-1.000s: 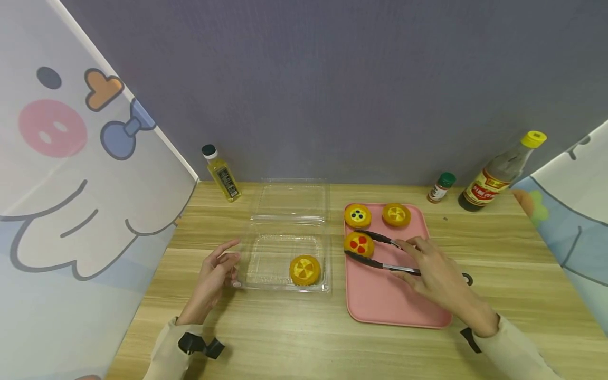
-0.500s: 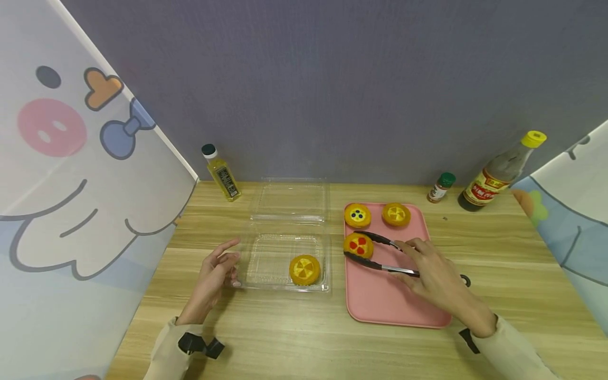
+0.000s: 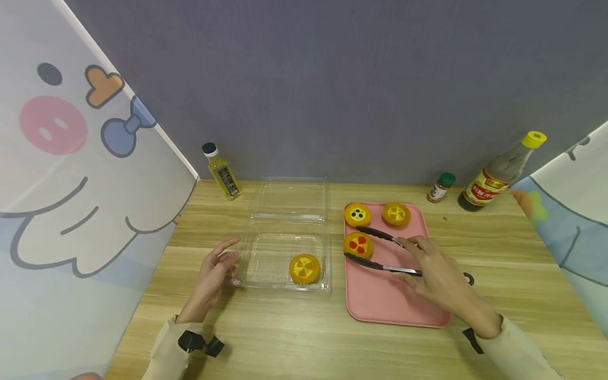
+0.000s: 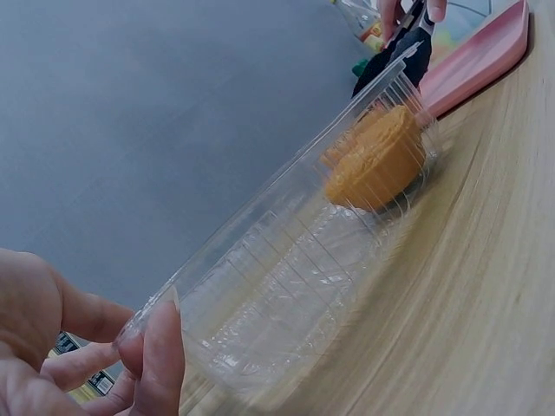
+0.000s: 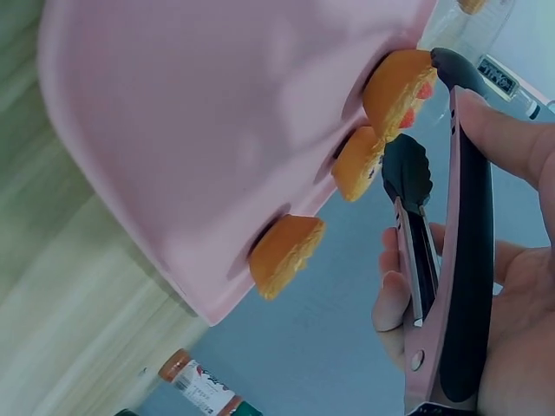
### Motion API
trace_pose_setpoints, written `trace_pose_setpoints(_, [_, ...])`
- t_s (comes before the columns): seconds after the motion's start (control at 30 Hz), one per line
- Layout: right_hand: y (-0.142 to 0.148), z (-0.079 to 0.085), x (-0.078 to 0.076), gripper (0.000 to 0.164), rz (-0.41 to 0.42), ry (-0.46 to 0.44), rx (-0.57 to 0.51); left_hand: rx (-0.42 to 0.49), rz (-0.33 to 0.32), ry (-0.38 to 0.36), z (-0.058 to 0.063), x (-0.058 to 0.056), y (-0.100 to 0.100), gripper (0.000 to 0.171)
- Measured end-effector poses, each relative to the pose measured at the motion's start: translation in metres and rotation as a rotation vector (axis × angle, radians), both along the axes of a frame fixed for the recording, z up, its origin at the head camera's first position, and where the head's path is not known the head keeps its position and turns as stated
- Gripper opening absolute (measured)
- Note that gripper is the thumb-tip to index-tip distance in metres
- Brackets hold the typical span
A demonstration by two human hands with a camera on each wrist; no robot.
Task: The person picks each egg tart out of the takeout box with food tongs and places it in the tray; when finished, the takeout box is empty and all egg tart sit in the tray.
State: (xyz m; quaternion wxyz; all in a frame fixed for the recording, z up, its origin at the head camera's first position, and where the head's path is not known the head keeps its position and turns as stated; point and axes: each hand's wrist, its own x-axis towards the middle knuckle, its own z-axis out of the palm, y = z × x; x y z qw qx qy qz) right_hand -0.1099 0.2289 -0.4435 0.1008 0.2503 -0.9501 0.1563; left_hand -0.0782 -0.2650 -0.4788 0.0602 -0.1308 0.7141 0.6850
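My left hand pinches the left rim of a clear plastic clamshell container between thumb and fingers. The container lies with its lid folded back, and one round tart with a yellow wedge-patterned top sits in its right front corner. My right hand grips black-and-silver tongs over the pink tray. The tongs' spread tips stand on either side of a red-topped tart at the tray's left edge. Behind it on the tray are a tart with dark berry dots and a yellow wedge-patterned tart.
A small oil bottle stands at the back left. A green-capped spice jar and a tall yellow-capped sauce bottle stand at the back right. A grey wall rises behind the wooden table.
The tongs have spread a little wider, their far tip moving back, away from the red-topped tart. My left hand and the container stay in place.
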Motion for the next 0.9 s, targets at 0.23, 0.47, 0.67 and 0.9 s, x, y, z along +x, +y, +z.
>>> trace_pose_setpoints(0.23, [-0.004, 0.004, 0.000, 0.077, 0.023, 0.038, -0.016, 0.005, -0.002, 0.000, 0.001, -0.001, 0.000, 0.051])
trace_pose_setpoints(0.47, [-0.011, 0.013, 0.000, 0.077, 0.040, 0.047, -0.005, 0.005, -0.001, -0.004, 0.002, -0.001, 0.000, 0.051])
trace_pose_setpoints(0.67, [-0.017, 0.019, 0.000, 0.077, 0.048, 0.020, 0.003, -0.002, -0.005, -0.001, 0.001, 0.000, 0.000, 0.050])
trace_pose_setpoints(0.9, [-0.025, 0.023, -0.002, 0.078, 0.101, 0.039, 0.006, 0.003, -0.003, -0.006, 0.001, 0.000, 0.001, 0.051])
